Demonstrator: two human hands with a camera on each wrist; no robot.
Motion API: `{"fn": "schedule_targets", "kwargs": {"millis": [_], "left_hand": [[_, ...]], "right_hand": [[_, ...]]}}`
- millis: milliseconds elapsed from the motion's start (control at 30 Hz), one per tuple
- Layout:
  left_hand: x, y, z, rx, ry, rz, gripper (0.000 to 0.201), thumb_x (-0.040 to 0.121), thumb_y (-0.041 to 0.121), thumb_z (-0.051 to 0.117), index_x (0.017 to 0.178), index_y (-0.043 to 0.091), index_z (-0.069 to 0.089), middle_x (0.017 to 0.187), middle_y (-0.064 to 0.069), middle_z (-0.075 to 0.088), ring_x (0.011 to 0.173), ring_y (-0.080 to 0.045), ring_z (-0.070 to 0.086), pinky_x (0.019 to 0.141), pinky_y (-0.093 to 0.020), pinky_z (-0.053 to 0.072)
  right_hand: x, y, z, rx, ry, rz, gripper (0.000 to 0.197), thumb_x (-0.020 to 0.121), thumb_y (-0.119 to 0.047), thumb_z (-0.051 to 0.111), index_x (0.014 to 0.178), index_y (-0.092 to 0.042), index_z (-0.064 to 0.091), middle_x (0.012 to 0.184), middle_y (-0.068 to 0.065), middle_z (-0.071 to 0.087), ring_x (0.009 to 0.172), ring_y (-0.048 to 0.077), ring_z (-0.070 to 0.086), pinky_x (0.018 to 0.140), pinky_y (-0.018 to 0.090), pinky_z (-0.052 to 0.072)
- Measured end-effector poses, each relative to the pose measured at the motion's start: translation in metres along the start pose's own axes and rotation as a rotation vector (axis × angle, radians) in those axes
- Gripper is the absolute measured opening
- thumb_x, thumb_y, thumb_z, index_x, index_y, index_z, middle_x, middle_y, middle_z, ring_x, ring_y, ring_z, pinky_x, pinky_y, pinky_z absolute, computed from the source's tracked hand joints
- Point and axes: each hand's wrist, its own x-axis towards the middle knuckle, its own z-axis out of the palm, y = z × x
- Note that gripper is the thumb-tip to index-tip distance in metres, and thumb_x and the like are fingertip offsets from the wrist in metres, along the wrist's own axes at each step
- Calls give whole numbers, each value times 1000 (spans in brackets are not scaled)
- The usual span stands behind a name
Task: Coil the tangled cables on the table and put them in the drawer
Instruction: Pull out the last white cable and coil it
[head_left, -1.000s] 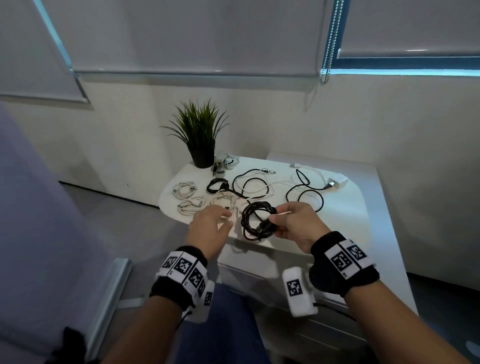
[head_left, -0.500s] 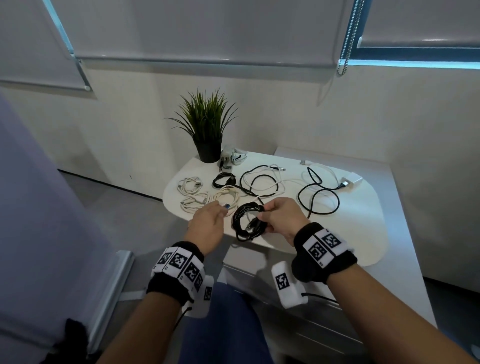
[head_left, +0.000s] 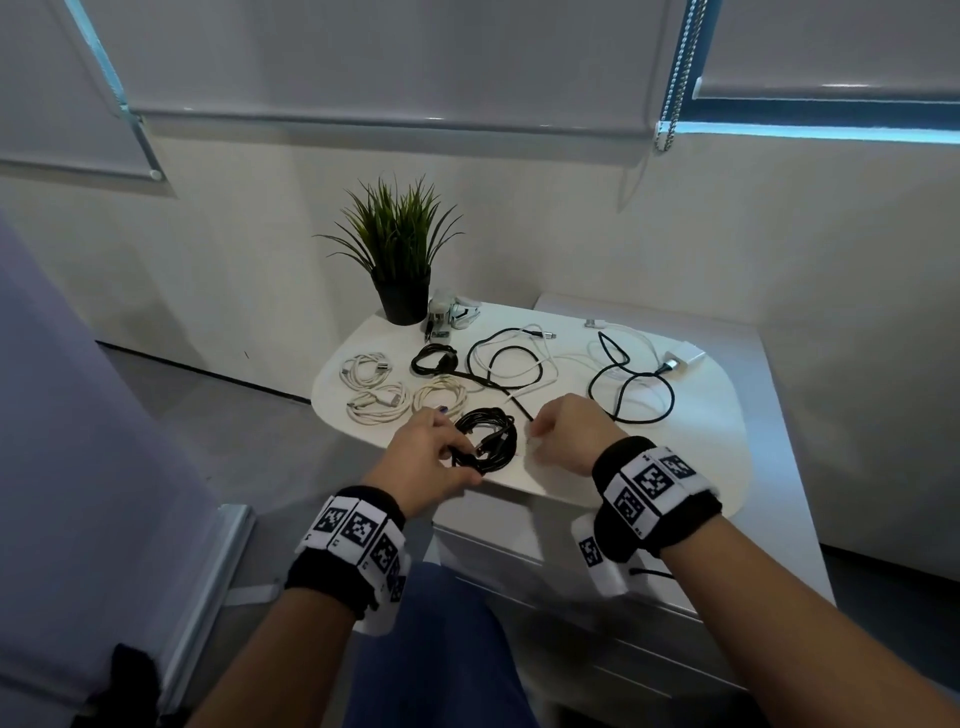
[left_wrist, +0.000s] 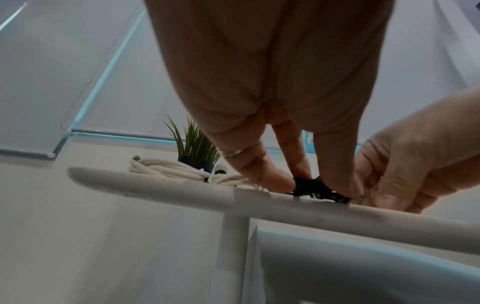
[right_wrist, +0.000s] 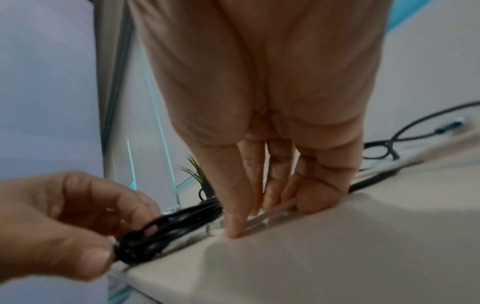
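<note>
A coiled black cable lies at the front edge of the white table. My left hand pinches the coil's near side between thumb and fingers; the left wrist view shows the fingers on the black coil. My right hand is just right of the coil, fingers curled down on the tabletop. In the right wrist view it pinches a thin pale strip next to the black coil. Loose black cables and a loose white cable lie behind.
Three white coiled cables and a small black coil lie at the table's left. A potted plant and a stapler-like item stand at the back. A white drawer unit sits under the table's front edge.
The black coil has come down from the air onto the table's front edge. It passed from my right hand to my left. My right hand now pinches the thin strip.
</note>
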Motion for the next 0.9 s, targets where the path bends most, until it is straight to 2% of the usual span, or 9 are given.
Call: {"fn": "schedule_targets", "kwargs": {"millis": [67, 133, 267, 367, 467, 567, 633, 767, 900], "left_hand": [[-1, 2, 0, 6, -1, -7, 32, 67, 24, 82, 95, 14, 70, 103, 3, 47, 91, -11, 48, 68, -4, 34], [-2, 3, 0, 16, -5, -16, 32, 68, 24, 81, 97, 14, 69, 105, 2, 47, 90, -10, 47, 67, -4, 35], [-4, 9, 3, 33, -3, -19, 33, 71, 27, 79, 99, 14, 69, 109, 0, 46, 92, -13, 47, 81, -18, 41], [-2, 16, 8, 40, -8, -9, 32, 73, 28, 77, 100, 13, 68, 108, 1, 45, 92, -11, 47, 81, -18, 40], [2, 22, 14, 70, -1, -25, 32, 76, 30, 74, 103, 14, 67, 109, 2, 43, 89, -10, 47, 83, -19, 41], [5, 26, 17, 98, 13, -63, 33, 78, 30, 72, 106, 13, 66, 111, 1, 42, 87, -10, 48, 84, -20, 42], [7, 27, 16, 96, 5, -68, 34, 77, 31, 72, 105, 13, 66, 113, 0, 42, 89, -11, 48, 84, -20, 41], [13, 35, 9, 45, 51, -49, 25, 79, 34, 70, 97, 16, 67, 109, 0, 45, 92, -12, 49, 81, -19, 37], [26, 58, 0, -66, 165, 22, 18, 85, 25, 64, 100, 15, 65, 110, -2, 53, 77, -2, 50, 73, -15, 37]], "right_hand": [[-3, 0, -2, -121, -16, -9, 16, 85, -18, 60, 92, -8, 70, 101, 8, 68, 97, 21, 62, 72, 23, 43], [-3, 0, -4, -221, -32, -3, 20, 87, -15, 56, 97, -3, 67, 105, 13, 67, 100, 26, 61, 72, 25, 43], [-7, 7, -9, -302, -30, 4, 23, 92, -11, 45, 104, 0, 61, 112, 17, 63, 99, 28, 58, 72, 27, 40], [-11, 10, -15, -287, -14, 3, 25, 94, -10, 41, 104, 1, 61, 111, 17, 63, 101, 29, 59, 73, 26, 39], [-13, 14, -26, -113, 74, -23, 19, 94, -11, 45, 98, -5, 62, 105, 12, 64, 102, 28, 58, 75, 27, 42], [-19, 19, -42, 81, 235, -63, 11, 93, -14, 51, 86, -16, 59, 89, 1, 60, 89, 21, 55, 67, 25, 39], [-23, 23, -54, 148, 360, -106, 11, 94, -15, 52, 89, -14, 62, 81, -6, 55, 83, 16, 51, 70, 23, 36], [-32, 31, -79, 406, 519, -150, 11, 95, -18, 50, 86, -16, 56, 84, 1, 62, 66, 9, 49, 60, 12, 37], [-38, 32, -97, 587, 530, -164, 19, 95, -17, 50, 79, -26, 57, 79, -3, 64, 67, 15, 53, 66, 30, 47]]}}
